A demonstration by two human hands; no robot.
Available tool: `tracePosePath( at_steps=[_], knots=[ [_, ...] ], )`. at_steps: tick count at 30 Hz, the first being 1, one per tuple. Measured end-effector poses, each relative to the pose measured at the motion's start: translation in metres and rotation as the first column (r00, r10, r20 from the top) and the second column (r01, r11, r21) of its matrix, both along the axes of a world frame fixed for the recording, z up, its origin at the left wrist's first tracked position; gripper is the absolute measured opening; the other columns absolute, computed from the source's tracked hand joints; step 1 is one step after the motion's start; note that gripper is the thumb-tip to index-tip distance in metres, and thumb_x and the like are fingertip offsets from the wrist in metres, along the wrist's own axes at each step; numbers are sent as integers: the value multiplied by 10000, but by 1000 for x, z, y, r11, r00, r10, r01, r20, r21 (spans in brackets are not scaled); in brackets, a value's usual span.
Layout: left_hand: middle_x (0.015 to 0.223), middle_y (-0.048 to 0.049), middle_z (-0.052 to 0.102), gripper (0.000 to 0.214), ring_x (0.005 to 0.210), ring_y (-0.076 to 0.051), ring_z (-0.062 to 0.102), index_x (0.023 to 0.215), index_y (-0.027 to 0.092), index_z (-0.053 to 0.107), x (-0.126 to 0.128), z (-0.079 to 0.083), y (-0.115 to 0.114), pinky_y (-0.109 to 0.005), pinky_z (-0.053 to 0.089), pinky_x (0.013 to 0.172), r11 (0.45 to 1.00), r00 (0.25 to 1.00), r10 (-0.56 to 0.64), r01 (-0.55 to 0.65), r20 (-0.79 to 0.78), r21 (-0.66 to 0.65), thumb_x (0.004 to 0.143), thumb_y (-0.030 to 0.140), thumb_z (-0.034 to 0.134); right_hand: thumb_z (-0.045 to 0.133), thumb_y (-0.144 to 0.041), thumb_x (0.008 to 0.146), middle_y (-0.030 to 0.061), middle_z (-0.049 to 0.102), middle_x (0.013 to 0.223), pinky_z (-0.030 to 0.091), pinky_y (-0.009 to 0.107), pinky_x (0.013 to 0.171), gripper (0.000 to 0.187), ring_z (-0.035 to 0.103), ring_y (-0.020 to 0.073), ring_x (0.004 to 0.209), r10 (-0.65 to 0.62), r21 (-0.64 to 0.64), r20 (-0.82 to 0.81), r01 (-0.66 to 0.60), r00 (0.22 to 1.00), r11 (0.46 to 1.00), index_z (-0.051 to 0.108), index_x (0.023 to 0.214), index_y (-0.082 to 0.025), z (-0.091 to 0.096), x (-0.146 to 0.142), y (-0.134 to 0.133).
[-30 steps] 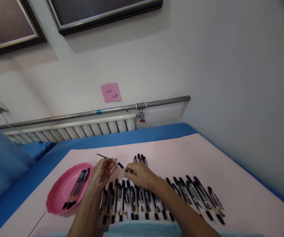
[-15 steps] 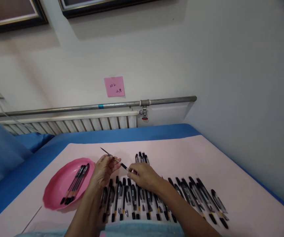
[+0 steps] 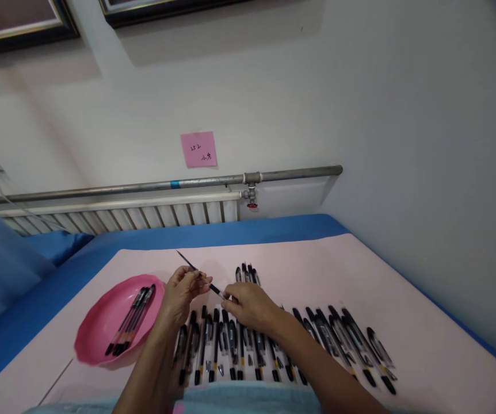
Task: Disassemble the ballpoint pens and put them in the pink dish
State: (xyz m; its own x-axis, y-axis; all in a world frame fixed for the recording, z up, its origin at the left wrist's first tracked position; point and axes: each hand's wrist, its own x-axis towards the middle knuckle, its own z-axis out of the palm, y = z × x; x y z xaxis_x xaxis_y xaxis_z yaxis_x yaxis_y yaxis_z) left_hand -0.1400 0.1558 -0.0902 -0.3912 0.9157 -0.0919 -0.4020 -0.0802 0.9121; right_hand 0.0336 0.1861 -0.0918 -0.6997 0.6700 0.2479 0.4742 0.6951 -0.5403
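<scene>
My left hand (image 3: 181,293) pinches a thin black pen refill (image 3: 186,262) that points up and away to the left. My right hand (image 3: 248,303) is closed on the pen barrel (image 3: 216,291) at the refill's lower end, so both hands meet over the same pen. Under my hands lies a row of several black pens (image 3: 231,345) on the pink table cover (image 3: 317,270). A pink tray (image 3: 101,330) to the left holds several black pens (image 3: 131,319).
More pens and pen parts (image 3: 351,342) lie in a row to the right. The blue table edge (image 3: 239,230) runs along a radiator (image 3: 114,218) and a pipe (image 3: 213,181). A pink sticky note (image 3: 198,149) hangs on the wall.
The refill's tip has tilted upward as my left hand rose slightly. My right hand stays on the barrel. The camera view has shifted a little downward.
</scene>
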Motion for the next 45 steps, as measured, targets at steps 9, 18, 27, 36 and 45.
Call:
tracePosePath(
  at_steps=[9, 18, 27, 36, 45],
  knots=[
    [925, -99, 609, 312, 880, -228, 576, 923, 128, 582, 14, 2, -5, -340, 490, 719, 978, 925, -187, 206, -330, 24, 734, 374, 611, 549, -202, 811, -9, 562, 700, 316, 202, 584, 72, 493, 115, 639, -171, -110, -251, 147, 953, 983, 604, 779, -166, 5, 5, 11],
    [739, -25, 632, 142, 726, -180, 563, 748, 179, 630, 35, -21, 22, -276, 397, 697, 970, 578, -239, 179, -780, -165, 662, 119, 535, 534, -242, 795, -26, 538, 649, 332, 200, 581, 98, 484, 118, 614, -304, -141, -410, 270, 860, 953, 585, 746, -174, 10, 27, 29],
    [594, -50, 621, 106, 640, -240, 571, 629, 217, 656, 69, -34, 43, -288, 351, 633, 950, 333, -312, 95, -890, -298, 643, 134, 591, 535, -232, 803, -18, 566, 704, 332, 190, 588, 96, 492, 114, 646, -304, -134, -341, 275, 889, 952, 598, 767, -170, 18, 30, 29],
    [572, -101, 604, 159, 803, -330, 586, 486, 199, 535, 78, -34, 49, -339, 374, 723, 942, 472, -295, -1, -831, -335, 567, 103, 632, 554, -219, 801, -16, 561, 712, 321, 196, 588, 76, 487, 112, 650, -283, -107, -313, 262, 907, 959, 592, 764, -164, 16, 30, 29],
    [665, -81, 637, 52, 726, -244, 620, 634, 149, 611, 57, -7, 30, -325, 480, 654, 963, 912, -223, 150, -345, -225, 623, 132, 660, 548, -226, 814, -8, 577, 726, 316, 196, 580, 86, 498, 119, 662, -250, -67, -242, 241, 937, 968, 605, 786, -168, 19, 32, 28]
  ],
)
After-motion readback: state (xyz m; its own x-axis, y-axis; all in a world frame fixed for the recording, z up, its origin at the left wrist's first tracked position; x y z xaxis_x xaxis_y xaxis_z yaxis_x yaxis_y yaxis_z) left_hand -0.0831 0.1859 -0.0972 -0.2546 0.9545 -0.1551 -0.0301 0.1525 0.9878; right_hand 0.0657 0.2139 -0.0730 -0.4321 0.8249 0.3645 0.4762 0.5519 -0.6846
